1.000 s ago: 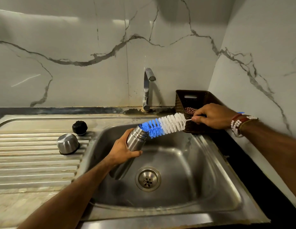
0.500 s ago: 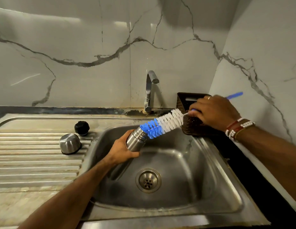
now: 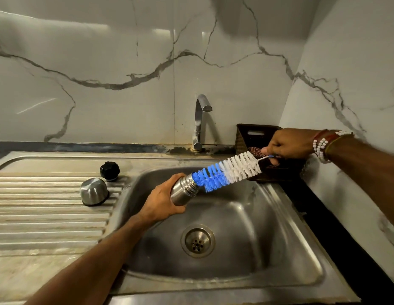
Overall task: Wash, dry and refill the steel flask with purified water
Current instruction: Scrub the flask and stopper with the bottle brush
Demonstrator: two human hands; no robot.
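Observation:
My left hand (image 3: 162, 203) grips the steel flask (image 3: 184, 191), tilted over the sink basin (image 3: 257, 227) with its open mouth pointing up and right. A bottle brush (image 3: 228, 170) with blue and white bristles has its blue tip at the flask's mouth. My right hand (image 3: 288, 143) holds the brush by its thin handle, over a dark basket. The flask's steel cup (image 3: 94, 191) stands upside down on the draining board, and the black stopper (image 3: 109, 170) sits just behind it.
A steel tap (image 3: 200, 119) rises behind the basin, no water running. A dark woven basket (image 3: 257, 137) stands in the back right corner against the marble wall. The ribbed draining board (image 3: 37, 205) lies to the left. The drain strainer (image 3: 197, 240) is at the basin's middle.
My right hand rose and then came back down over the basket while the brush stayed at the flask's mouth. The flask has barely moved.

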